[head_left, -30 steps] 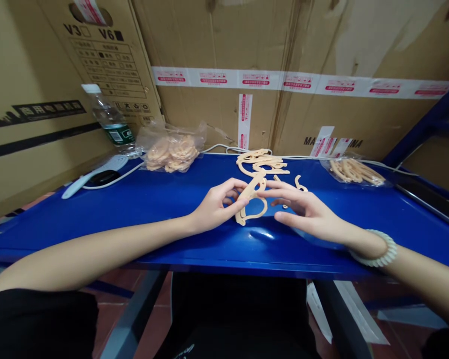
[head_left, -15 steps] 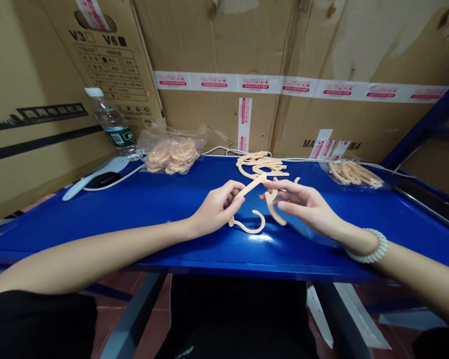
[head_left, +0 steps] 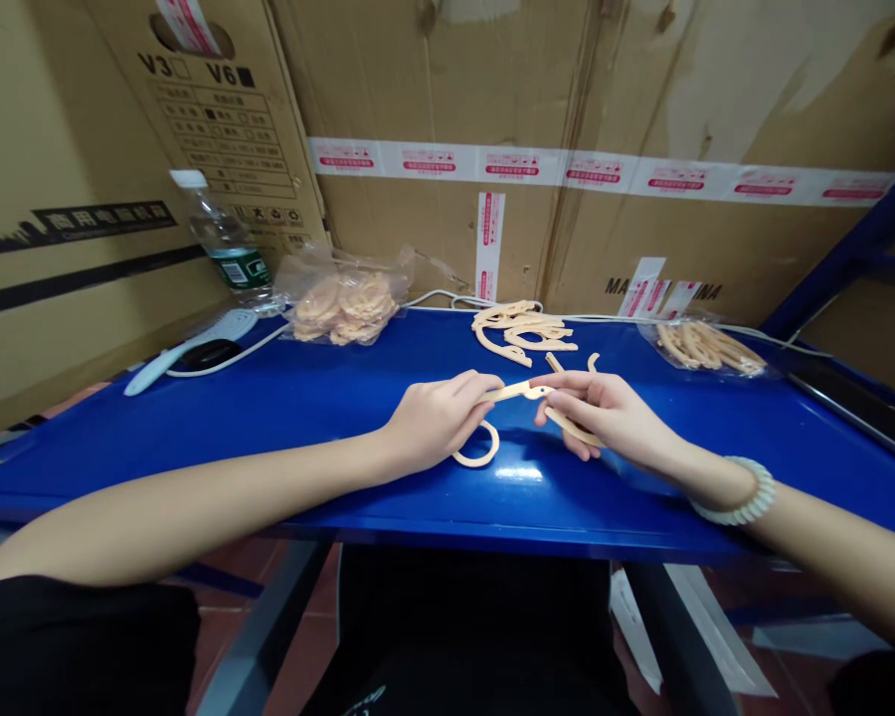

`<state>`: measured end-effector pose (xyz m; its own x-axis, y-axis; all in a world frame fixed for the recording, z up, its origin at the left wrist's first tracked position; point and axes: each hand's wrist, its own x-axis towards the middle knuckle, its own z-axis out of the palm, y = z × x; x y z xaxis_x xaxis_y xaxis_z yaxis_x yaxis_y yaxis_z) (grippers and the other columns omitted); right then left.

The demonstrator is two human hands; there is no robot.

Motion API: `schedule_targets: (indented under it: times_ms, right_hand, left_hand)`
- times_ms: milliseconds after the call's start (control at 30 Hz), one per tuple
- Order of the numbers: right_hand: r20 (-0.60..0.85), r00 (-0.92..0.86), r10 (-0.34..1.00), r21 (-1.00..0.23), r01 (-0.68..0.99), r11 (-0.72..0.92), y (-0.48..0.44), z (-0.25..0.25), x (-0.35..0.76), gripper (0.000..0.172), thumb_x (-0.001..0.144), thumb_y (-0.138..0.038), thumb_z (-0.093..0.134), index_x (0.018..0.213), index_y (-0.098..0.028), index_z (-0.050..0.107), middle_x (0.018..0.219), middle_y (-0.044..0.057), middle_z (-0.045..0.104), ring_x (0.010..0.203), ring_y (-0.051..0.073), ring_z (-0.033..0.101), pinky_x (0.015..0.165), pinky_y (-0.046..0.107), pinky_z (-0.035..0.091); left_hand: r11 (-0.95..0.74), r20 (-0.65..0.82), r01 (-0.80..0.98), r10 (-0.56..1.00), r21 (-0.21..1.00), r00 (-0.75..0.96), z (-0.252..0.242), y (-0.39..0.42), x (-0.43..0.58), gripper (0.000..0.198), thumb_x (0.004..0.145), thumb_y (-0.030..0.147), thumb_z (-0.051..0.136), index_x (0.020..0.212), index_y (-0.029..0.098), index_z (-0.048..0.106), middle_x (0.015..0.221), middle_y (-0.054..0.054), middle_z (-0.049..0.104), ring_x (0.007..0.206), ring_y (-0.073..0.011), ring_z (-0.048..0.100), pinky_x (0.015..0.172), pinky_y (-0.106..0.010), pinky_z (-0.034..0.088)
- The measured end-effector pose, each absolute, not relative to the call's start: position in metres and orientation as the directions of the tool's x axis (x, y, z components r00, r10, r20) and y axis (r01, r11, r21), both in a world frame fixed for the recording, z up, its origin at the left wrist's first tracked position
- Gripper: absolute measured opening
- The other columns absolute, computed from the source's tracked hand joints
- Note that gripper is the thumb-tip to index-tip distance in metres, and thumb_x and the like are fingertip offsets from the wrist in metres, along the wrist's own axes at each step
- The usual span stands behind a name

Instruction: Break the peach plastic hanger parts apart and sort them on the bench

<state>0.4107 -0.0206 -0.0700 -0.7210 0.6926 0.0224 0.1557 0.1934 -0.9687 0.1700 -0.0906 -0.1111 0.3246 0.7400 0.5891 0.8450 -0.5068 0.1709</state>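
My left hand (head_left: 437,418) is closed on a beige folding hanger piece, pinching its straight strip (head_left: 507,392). Below those fingers a round beige hook (head_left: 477,463) shows; its join is hidden by the hand. At the strip's right end, thumb and forefinger of my right hand (head_left: 616,410) grip a rounded joint (head_left: 538,392) with a small dark dot. A curved beige arm (head_left: 573,429) slants down from there beneath the right fingers. Whether strip and joint are fastened together, I cannot tell.
Loose beige hanger pieces (head_left: 522,328) lie behind my hands on the blue table (head_left: 328,398). Bagged pieces sit at left (head_left: 343,306) and right (head_left: 705,346). A water bottle (head_left: 231,249), a pale blue brush (head_left: 186,350) and a white cable stand around; cardboard walls the back.
The strip has swung down from a steep slant to nearly level, its end now at my right fingertips. My right hand has closed around the joint, and the hook has shifted left.
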Motion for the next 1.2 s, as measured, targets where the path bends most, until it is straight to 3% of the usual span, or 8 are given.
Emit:
schedule_targets:
  times_ms: [133, 300, 433, 600, 800, 900, 1033, 1200]
  right_hand:
    - [-0.059, -0.774, 0.630, -0.965, 0.207, 0.163, -0.023, -0.074, 0.408, 0.041, 0.093, -0.046, 0.066, 0.115, -0.011, 0.066, 0.082, 0.007, 0.075, 0.036, 0.007, 0.052, 0.029, 0.019, 0.030]
    - [-0.167, -0.811, 0.561, -0.953, 0.279, 0.119, -0.029, -0.073, 0.405, 0.038, 0.093, -0.051, 0.063, 0.096, -0.014, 0.067, 0.069, 0.003, 0.072, 0.033, 0.007, 0.049, 0.027, 0.017, 0.028]
    - [-0.185, -0.817, 0.546, -0.942, 0.306, 0.139, -0.034, -0.069, 0.405, 0.037, 0.093, -0.053, 0.062, 0.090, -0.016, 0.065, 0.063, 0.001, 0.070, 0.031, 0.007, 0.048, 0.027, 0.017, 0.026]
    - [-0.138, -0.809, 0.572, -0.925, 0.312, 0.219, -0.038, -0.070, 0.406, 0.035, 0.094, -0.052, 0.061, 0.089, -0.017, 0.065, 0.059, -0.001, 0.067, 0.032, 0.009, 0.050, 0.028, 0.019, 0.029]
    - [0.001, -0.822, 0.570, -0.826, 0.320, 0.464, -0.039, -0.073, 0.409, 0.040, 0.102, -0.051, 0.053, 0.085, -0.017, 0.066, 0.056, -0.002, 0.065, 0.032, 0.009, 0.050, 0.035, 0.021, 0.036]
    - [0.181, -0.835, 0.519, -0.664, 0.286, 0.691, -0.041, -0.075, 0.410, 0.042, 0.105, -0.047, 0.048, 0.081, -0.018, 0.066, 0.055, -0.001, 0.063, 0.038, 0.011, 0.053, 0.044, 0.023, 0.041]
    - [0.432, -0.827, 0.361, -0.371, 0.202, 0.906, -0.044, -0.071, 0.413, 0.034, 0.105, -0.040, 0.050, 0.094, -0.017, 0.072, 0.064, 0.002, 0.068, 0.051, 0.012, 0.056, 0.052, 0.024, 0.042]
    - [0.513, -0.687, 0.515, -0.451, 0.295, 0.843, -0.022, -0.040, 0.429, 0.031, 0.102, -0.044, 0.056, 0.094, -0.020, 0.074, 0.075, 0.003, 0.072, 0.061, 0.016, 0.063, 0.060, 0.028, 0.052]
  left_hand:
    - [-0.507, 0.606, 0.858, 0.659, -0.080, 0.446, -0.111, -0.090, 0.172, 0.035, 0.109, 0.033, 0.036, 0.111, 0.017, 0.067, 0.089, -0.007, 0.073, 0.071, -0.0171, 0.067, 0.059, -0.026, 0.039]
    - [-0.537, 0.594, 0.813, 0.585, -0.226, 0.552, -0.109, -0.092, 0.175, 0.037, 0.108, 0.030, 0.035, 0.099, 0.017, 0.068, 0.072, -0.005, 0.068, 0.057, -0.0151, 0.059, 0.052, -0.028, 0.029]
    - [-0.549, 0.556, 0.795, 0.588, -0.258, 0.587, -0.107, -0.094, 0.178, 0.037, 0.107, 0.026, 0.035, 0.084, 0.017, 0.063, 0.064, -0.003, 0.062, 0.052, -0.0145, 0.055, 0.049, -0.030, 0.025]
    - [-0.547, 0.544, 0.794, 0.595, -0.267, 0.592, -0.104, -0.097, 0.180, 0.039, 0.107, 0.025, 0.032, 0.080, 0.018, 0.059, 0.058, -0.002, 0.057, 0.048, -0.0144, 0.052, 0.047, -0.031, 0.021]
    - [-0.551, 0.543, 0.791, 0.593, -0.266, 0.595, -0.104, -0.100, 0.181, 0.040, 0.107, 0.025, 0.032, 0.078, 0.017, 0.058, 0.057, -0.004, 0.057, 0.047, -0.0162, 0.052, 0.047, -0.032, 0.017]
    - [-0.546, 0.512, 0.820, 0.661, -0.174, 0.549, -0.107, -0.098, 0.180, 0.040, 0.108, 0.030, 0.032, 0.081, 0.018, 0.058, 0.056, -0.003, 0.057, 0.045, -0.0169, 0.051, 0.048, -0.030, 0.015]
    - [-0.509, 0.460, 0.853, 0.787, 0.110, 0.411, -0.107, -0.095, 0.176, 0.040, 0.109, 0.039, 0.031, 0.087, 0.019, 0.058, 0.056, 0.000, 0.055, 0.045, -0.0158, 0.050, 0.049, -0.026, 0.021]
    - [-0.394, 0.371, 0.643, 0.911, 0.657, 0.180, -0.102, -0.088, 0.171, 0.040, 0.105, 0.046, 0.039, 0.089, 0.019, 0.064, 0.062, 0.001, 0.059, 0.056, -0.0158, 0.058, 0.056, -0.025, 0.040]
